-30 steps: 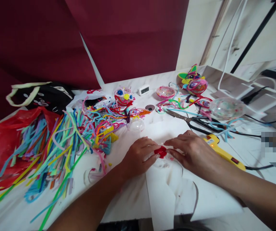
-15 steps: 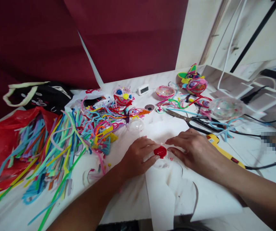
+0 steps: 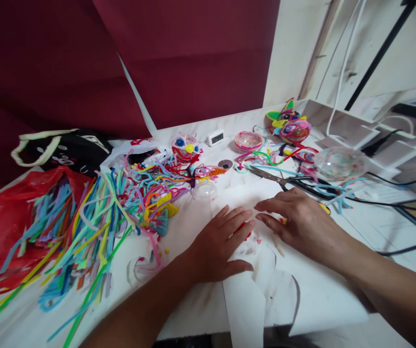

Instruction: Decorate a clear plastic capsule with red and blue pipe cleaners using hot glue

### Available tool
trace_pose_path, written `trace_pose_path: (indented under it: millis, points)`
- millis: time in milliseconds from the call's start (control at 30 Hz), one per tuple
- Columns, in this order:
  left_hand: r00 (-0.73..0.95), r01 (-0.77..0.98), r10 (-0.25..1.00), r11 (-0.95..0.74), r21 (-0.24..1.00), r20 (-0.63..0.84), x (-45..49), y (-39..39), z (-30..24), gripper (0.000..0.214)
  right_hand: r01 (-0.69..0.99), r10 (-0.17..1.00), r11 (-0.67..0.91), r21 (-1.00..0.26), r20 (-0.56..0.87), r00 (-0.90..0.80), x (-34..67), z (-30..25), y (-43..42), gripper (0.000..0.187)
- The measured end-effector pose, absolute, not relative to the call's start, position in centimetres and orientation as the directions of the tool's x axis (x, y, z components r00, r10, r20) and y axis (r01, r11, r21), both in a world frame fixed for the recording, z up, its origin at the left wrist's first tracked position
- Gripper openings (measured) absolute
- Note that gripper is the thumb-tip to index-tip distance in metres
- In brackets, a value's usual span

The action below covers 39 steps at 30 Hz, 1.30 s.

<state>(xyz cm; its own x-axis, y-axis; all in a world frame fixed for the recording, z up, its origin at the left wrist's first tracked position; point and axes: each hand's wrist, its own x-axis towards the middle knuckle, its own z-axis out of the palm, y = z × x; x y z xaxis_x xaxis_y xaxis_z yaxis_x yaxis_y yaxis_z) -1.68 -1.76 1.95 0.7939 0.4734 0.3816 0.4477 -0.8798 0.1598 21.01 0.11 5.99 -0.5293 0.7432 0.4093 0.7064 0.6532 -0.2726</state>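
Note:
My left hand (image 3: 222,241) lies flat on a white paper sheet (image 3: 266,285), fingers stretched out over a small red piece (image 3: 247,232) of which only a sliver shows. My right hand (image 3: 297,220) rests just to its right, fingers extended toward the left hand and holding nothing that I can see. It covers most of a yellow glue gun (image 3: 325,208). A small clear ball (image 3: 205,190) sits just beyond the left hand.
A heap of coloured pipe cleaners (image 3: 102,212) spills from a red plastic bag (image 3: 1,232) at left, beside a black tote (image 3: 63,147). Scissors (image 3: 284,181), a clear half-sphere (image 3: 340,163), a pink bowl (image 3: 248,140), decorated balls (image 3: 185,146) and cables (image 3: 404,208) lie beyond.
Both hands were pinching the red piece from either side. Now the left hand lies flat over it and the right hand has let go and drawn slightly away.

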Motion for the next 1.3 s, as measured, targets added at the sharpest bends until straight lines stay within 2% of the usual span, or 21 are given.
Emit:
trace_pose_path:
  millis: [167, 367, 600, 833, 1133, 1300]
  points:
    - [0.824, 0.460, 0.477, -0.879, 0.130, 0.307, -1.3, -1.8, 1.4, 0.079, 0.706, 0.735, 0.658, -0.261, 0.423, -0.530, 21.2, 5.7, 0.2, 0.015]
    - [0.837, 0.417, 0.429, -0.902, 0.111, 0.339, -1.1, -1.9, 1.0, 0.075, 0.706, 0.723, 0.664, -0.247, 0.454, -0.521, 21.5, 5.3, 0.3, 0.015]
    - [0.825, 0.433, 0.440, -0.895, 0.104, 0.354, -0.9, -2.2, 1.1, 0.075, 0.703, 0.721, 0.665, -0.252, 0.459, -0.518, 21.7, 5.8, 0.0, 0.016]
    - [0.827, 0.412, 0.425, -0.904, 0.117, 0.369, -0.9, -2.1, 1.1, 0.074, 0.703, 0.745, 0.660, -0.263, 0.345, -0.570, 21.0, 6.2, -0.3, 0.018]
    - [0.815, 0.404, 0.406, -0.910, 0.097, 0.414, -0.6, -1.9, 0.8, 0.067, 0.739, 0.746, 0.651, -0.173, 0.324, -0.581, 20.2, 6.1, -0.4, 0.014]
    - [0.815, 0.405, 0.410, -0.908, 0.102, 0.410, -0.5, -1.7, 0.9, 0.065, 0.740, 0.709, 0.666, -0.095, 0.390, -0.588, 20.0, 5.8, -0.3, 0.015]
